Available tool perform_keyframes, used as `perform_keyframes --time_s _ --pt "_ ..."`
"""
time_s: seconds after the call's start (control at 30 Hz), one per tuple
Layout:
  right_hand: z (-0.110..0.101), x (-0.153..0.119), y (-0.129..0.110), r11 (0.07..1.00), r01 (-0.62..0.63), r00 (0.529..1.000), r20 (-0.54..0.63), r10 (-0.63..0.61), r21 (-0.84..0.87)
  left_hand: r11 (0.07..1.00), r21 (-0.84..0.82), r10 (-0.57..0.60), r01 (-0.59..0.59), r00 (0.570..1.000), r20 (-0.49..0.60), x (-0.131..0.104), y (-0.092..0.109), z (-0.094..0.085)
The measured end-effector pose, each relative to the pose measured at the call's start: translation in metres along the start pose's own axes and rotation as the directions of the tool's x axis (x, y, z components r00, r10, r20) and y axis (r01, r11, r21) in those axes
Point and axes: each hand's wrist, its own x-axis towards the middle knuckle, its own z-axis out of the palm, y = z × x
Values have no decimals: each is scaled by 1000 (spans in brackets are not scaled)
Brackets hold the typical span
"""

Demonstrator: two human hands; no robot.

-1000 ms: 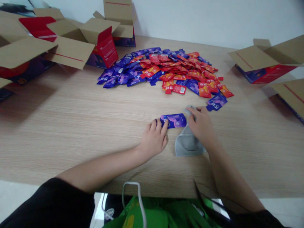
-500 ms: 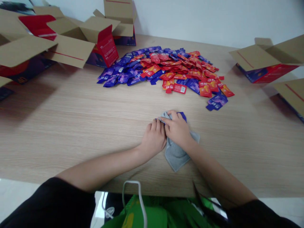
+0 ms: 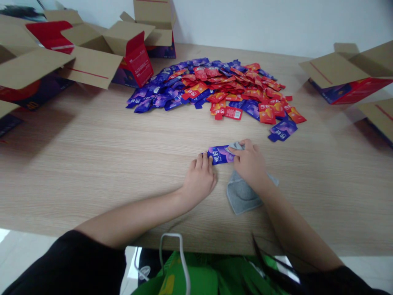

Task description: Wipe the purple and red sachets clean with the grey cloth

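Observation:
A blue-and-purple pouch (image 3: 220, 154) with white lettering lies flat on the table before me. My left hand (image 3: 201, 176) presses its left end down, fingers close together. Bunched under the fingertips of my right hand (image 3: 250, 166) is a grey cloth (image 3: 243, 196), which touches the pouch's right end. The loose part of the cloth hangs out below that hand onto the tabletop. My right fingers hide part of the pouch's right end.
Beyond my hands spreads a pile of blue pouches (image 3: 161, 100) and red-orange pouches (image 3: 233, 87). Opened cardboard boxes stand on the left (image 3: 135, 61) and the right (image 3: 344, 84). A pale wall (image 3: 245, 28) rises behind the wooden table (image 3: 107, 164).
My right hand has slid to the right with the grey cloth, uncovering the pouch's lettered middle. My left hand has stayed at the pouch's left end.

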Motion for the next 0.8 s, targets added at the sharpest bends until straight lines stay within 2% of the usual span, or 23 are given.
perform_keyframes --time_s 0.23,0.4,0.5,0.6,0.67,0.8 --pt "-5 1 17 995 -99 993 55 100 -17 1000 9 6 -6 1000 14 1 0 -1" --pt "-10 3 39 989 -147 982 124 142 29 1000 14 15 -15 1000 0 1 -1 2" --pt "-14 6 46 980 -156 987 42 152 121 1000 13 19 -19 1000 -14 0 -1 3" --pt "-16 7 34 970 -90 983 -138 124 226 1000 -1 9 -9 1000 -12 0 -1 3" --pt "-13 4 16 961 7 980 -195 49 276 1000 -15 5 -5 1000 -8 0 -1 2" --pt "3 -7 -23 932 202 977 -125 -171 301 1000 -21 15 -15 1000 -6 0 -1 0"
